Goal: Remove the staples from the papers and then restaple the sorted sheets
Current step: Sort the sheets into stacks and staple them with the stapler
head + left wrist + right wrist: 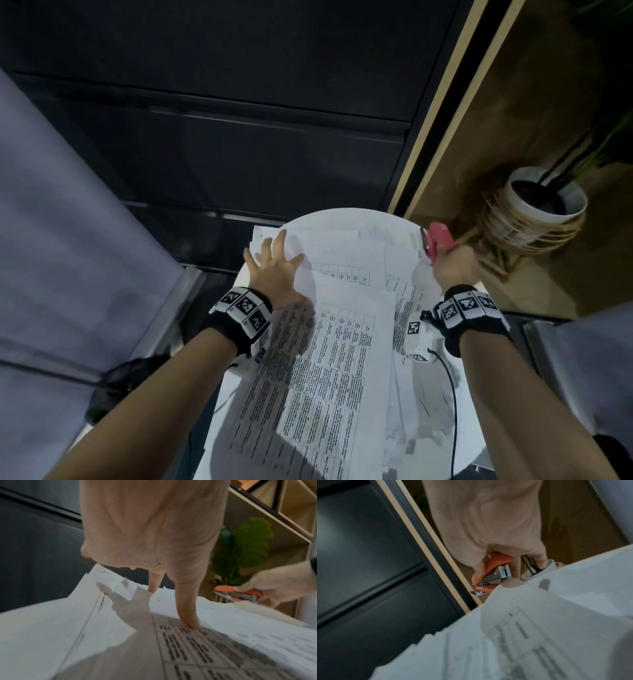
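Observation:
Printed sheets [342, 342] with tables of text lie spread over a small round white table [346, 219]. My left hand [274, 263] lies flat on the sheets at the far left, fingers spread; in the left wrist view its fingertips [192, 624] press the paper [205, 649]. My right hand [452, 263] grips a pink stapler [440, 236] above the table's far right edge. In the right wrist view the stapler [494, 572] shows its metal magazine, held just past the paper edge [539, 615]. The left wrist view also catches the stapler [236, 593].
A white plant pot in a wicker stand [541, 205] sits on the floor right of the table. Dark cabinet fronts [239, 102] lie beyond it. Grey upholstery [68, 240] flanks the left side. A cable [452, 394] runs across the table's right part.

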`<state>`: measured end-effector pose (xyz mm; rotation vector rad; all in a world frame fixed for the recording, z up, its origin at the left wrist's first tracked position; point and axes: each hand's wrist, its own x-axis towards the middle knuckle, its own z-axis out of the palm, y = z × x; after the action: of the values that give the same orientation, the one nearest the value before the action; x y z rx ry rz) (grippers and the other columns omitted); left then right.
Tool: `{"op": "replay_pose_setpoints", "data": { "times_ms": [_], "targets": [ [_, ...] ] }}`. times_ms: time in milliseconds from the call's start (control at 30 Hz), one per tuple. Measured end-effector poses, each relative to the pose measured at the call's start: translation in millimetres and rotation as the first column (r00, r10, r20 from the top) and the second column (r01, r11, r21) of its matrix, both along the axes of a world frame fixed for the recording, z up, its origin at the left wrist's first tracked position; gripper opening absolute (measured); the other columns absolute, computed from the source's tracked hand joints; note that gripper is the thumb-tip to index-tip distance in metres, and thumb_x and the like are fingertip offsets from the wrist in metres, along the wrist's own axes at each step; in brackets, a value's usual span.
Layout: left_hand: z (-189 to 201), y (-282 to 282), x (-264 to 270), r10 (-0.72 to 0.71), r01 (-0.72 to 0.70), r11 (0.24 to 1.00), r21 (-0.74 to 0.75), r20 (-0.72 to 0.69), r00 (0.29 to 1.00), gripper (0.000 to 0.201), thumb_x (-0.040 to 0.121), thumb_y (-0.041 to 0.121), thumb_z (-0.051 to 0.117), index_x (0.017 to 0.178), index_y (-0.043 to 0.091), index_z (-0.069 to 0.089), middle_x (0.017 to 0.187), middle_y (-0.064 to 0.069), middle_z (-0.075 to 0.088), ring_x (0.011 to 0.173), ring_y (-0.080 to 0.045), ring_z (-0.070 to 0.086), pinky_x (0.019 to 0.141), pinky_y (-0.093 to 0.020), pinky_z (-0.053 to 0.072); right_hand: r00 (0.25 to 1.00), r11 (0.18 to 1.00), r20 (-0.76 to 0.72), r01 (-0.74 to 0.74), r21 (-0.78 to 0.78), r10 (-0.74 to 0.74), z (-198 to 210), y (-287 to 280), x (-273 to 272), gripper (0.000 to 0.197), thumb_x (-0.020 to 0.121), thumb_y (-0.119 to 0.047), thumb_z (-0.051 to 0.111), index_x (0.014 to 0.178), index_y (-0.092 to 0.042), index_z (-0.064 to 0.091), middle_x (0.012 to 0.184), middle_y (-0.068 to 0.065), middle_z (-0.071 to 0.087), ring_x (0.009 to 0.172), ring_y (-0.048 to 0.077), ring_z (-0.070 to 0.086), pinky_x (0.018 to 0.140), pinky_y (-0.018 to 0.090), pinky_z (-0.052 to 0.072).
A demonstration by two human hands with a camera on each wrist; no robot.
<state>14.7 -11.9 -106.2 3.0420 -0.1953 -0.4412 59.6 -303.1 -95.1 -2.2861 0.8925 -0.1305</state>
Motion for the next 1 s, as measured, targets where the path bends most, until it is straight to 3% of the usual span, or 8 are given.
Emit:
{"op": "replay_pose_setpoints", "data": {
  "times_ms": [100,233,367,533,667,767,867,1000],
  "targets": [
    [-0.9,-5.6,2.5,-0.123,0.121,0.988,0.093,0.016,0.992,0.095,0.077,0.06,0.065,0.15,0.019,0.021,0.157,-0.011,-0.027,0.144,-0.038,-0.024,0.105,-0.069,-0.014,0.993,0.993,0.087,-0.085,0.079,0.078,12.7,22.4,-4.3,0.027,0.098,-0.031,0.053,0.106,-0.006,0.061,0.106,0.019,0.066,0.099,0.038,0.061,0.097,0.05,0.044],
    [-14.0,-14.0,2.4,-0.163,0.16,0.987,-0.031,-0.171,0.972,0.103,0.085,0.065,0.052,0.154,0.018,-0.008,0.158,-0.003,-0.024,0.147,-0.025,-0.02,0.111,-0.062,-0.015,0.94,0.939,0.006,-0.342,0.032,0.342,17.5,64.7,-15.9,0.019,0.1,-0.034,0.049,0.096,-0.015,0.052,0.094,0.005,0.057,0.091,0.027,0.052,0.101,0.047,0.039],
    [-20.6,-16.1,1.7,-0.166,0.158,0.986,-0.057,-0.187,0.968,0.108,0.083,0.07,0.048,0.152,0.018,-0.016,0.157,-0.005,-0.028,0.146,-0.026,-0.022,0.116,-0.056,-0.011,0.86,0.865,-0.151,-0.5,-0.046,0.488,11.3,100.5,-30.1,0.018,0.101,-0.03,0.048,0.098,-0.012,0.05,0.093,0.003,0.054,0.087,0.026,0.049,0.101,0.046,0.033],
    [-27.9,-19.7,-0.1,-0.164,0.162,0.986,-0.029,-0.198,0.966,0.112,0.081,0.077,0.042,0.15,0.015,-0.02,0.155,-0.008,-0.031,0.145,-0.028,-0.024,0.118,-0.053,-0.008,0.796,0.752,-0.283,-0.602,-0.268,0.536,-1.9,126.0,-35.1,0.018,0.099,-0.03,0.048,0.107,-0.015,0.053,0.102,0.006,0.063,0.101,0.032,0.059,0.096,0.049,0.028],
    [-29.4,-20.9,1.9,-0.16,0.162,0.987,-0.007,-0.207,0.965,0.114,0.08,0.079,0.04,0.15,0.014,-0.021,0.155,-0.009,-0.031,0.145,-0.03,-0.023,0.118,-0.052,-0.008,0.793,0.735,-0.323,-0.604,-0.308,0.516,-7.2,135.8,-30.5,0.02,0.099,-0.028,0.048,0.112,-0.015,0.056,0.111,0.009,0.062,0.106,0.034,0.058,0.094,0.047,0.03],
    [-29.7,-19.9,1.7,-0.155,0.157,0.988,-0.007,-0.211,0.965,0.114,0.079,0.079,0.041,0.15,0.015,-0.022,0.155,-0.008,-0.031,0.145,-0.029,-0.024,0.116,-0.053,-0.01,0.806,0.726,-0.338,-0.588,-0.357,0.486,-5.1,141.3,-30.1,0.009,0.097,-0.019,0.05,0.093,-0.015,0.057,0.106,0.009,0.066,0.101,0.033,0.06,0.093,0.044,0.032],
    [-32.3,-19.9,2.4,-0.154,0.156,0.988,-0.004,-0.202,0.967,0.115,0.078,0.081,0.039,0.15,0.015,-0.021,0.156,-0.007,-0.03,0.145,-0.029,-0.024,0.115,-0.055,-0.011,0.822,0.718,-0.328,-0.567,-0.404,0.466,2.8,146.3,-30.3,0.029,0.094,-0.011,0.048,0.067,-0.019,0.042,0.1,0.006,0.069,0.096,0.03,0.061,0.095,0.043,0.031],
    [-34.4,-18.4,2.2,-0.154,0.155,0.988,-0.008,-0.191,0.969,0.116,0.077,0.083,0.037,0.15,0.015,-0.021,0.156,-0.007,-0.03,0.145,-0.029,-0.024,0.115,-0.057,-0.011,0.82,0.716,-0.296,-0.572,-0.4,0.49,7.2,150.0,-26.8,0.016,0.095,-0.016,0.046,0.08,-0.02,0.047,0.1,0.006,0.069,0.095,0.03,0.061,0.095,0.043,0.032]
  ]
}}
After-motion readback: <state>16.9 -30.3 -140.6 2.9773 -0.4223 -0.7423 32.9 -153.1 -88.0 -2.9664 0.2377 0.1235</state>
